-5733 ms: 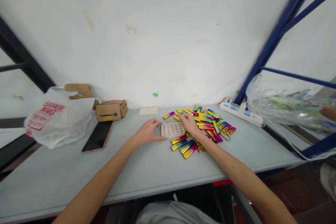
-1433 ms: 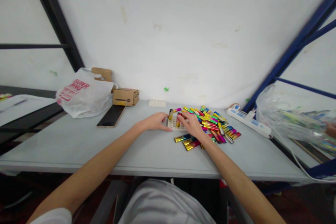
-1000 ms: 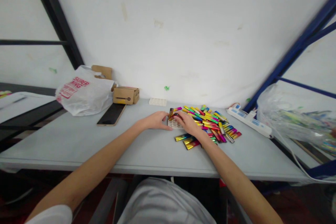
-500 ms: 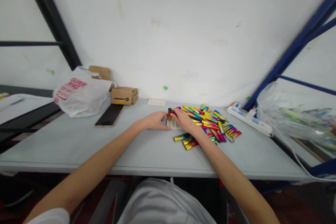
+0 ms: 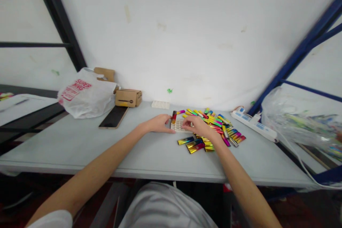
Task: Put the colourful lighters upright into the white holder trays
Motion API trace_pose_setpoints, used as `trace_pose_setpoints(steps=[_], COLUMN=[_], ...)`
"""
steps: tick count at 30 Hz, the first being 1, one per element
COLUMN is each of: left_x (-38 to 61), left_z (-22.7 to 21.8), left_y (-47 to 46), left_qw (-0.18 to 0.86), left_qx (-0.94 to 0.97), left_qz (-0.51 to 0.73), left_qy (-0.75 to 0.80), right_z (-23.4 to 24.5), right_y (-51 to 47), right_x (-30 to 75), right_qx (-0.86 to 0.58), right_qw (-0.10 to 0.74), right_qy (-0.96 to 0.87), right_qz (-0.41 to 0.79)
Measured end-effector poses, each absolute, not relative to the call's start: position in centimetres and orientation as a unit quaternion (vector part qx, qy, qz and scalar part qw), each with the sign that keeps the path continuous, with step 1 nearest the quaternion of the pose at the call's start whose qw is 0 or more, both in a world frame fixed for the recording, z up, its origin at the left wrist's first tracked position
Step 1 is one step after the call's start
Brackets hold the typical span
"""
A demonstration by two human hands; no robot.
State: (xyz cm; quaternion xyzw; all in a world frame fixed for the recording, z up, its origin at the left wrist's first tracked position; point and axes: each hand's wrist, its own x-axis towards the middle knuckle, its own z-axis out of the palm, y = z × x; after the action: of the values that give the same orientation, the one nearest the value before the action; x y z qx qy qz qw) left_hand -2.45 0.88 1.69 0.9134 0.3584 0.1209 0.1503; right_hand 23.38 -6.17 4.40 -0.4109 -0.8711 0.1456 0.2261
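Note:
A white tray (image 5: 179, 127) with rows of small slots lies on the table between my hands. One lighter (image 5: 174, 117), red and gold with a dark top, stands upright at its back left. My left hand (image 5: 158, 124) rests at the tray's left edge, thumb and fingers spread apart around that corner. A small red bit shows beside its fingertips, too small to make out. Over the tray's right part is my right hand (image 5: 199, 125), its fingers loosely curved and apart, with nothing visible in them. Beside and partly behind it lies a pile of shiny multicoloured lighters (image 5: 213, 121).
Another white tray (image 5: 160, 104) lies near the wall. To the left are a phone (image 5: 114, 117), a cardboard box (image 5: 128, 98) and a white plastic bag (image 5: 87, 94). A power strip (image 5: 253, 124) and a clear plastic bag (image 5: 299, 117) sit at the right.
My right hand has let go of the lighter, which now stands in the tray, and has moved to the right. My left hand stays at the tray's edge. The view has shifted slightly.

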Motion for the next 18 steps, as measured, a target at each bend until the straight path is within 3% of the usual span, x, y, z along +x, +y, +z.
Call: trace_pose_setpoints(steps=[5, 9, 13, 18], left_x=[-2.4, -2.5, -2.5, -2.5], left_z=[1.8, 1.8, 1.6, 1.5], left_y=[0.8, 0.7, 0.8, 1.1], left_qw=[0.153, 0.151, 0.142, 0.142], left_qx=[0.908, 0.907, 0.912, 0.917], left_qz=[0.125, 0.124, 0.121, 0.121], left_qy=[0.368, 0.373, 0.365, 0.354], right_z=[4.7, 3.6, 3.3, 3.7], right_y=[-7.4, -6.6, -6.3, -6.2], right_x=[26.3, 26.6, 26.5, 26.2], right_qx=[-0.370, -0.365, -0.391, -0.404], right_qw=[0.131, 0.116, 0.147, 0.263], right_qy=[-0.879, -0.885, -0.881, -0.833], right_qz=[0.272, 0.266, 0.223, 0.270])
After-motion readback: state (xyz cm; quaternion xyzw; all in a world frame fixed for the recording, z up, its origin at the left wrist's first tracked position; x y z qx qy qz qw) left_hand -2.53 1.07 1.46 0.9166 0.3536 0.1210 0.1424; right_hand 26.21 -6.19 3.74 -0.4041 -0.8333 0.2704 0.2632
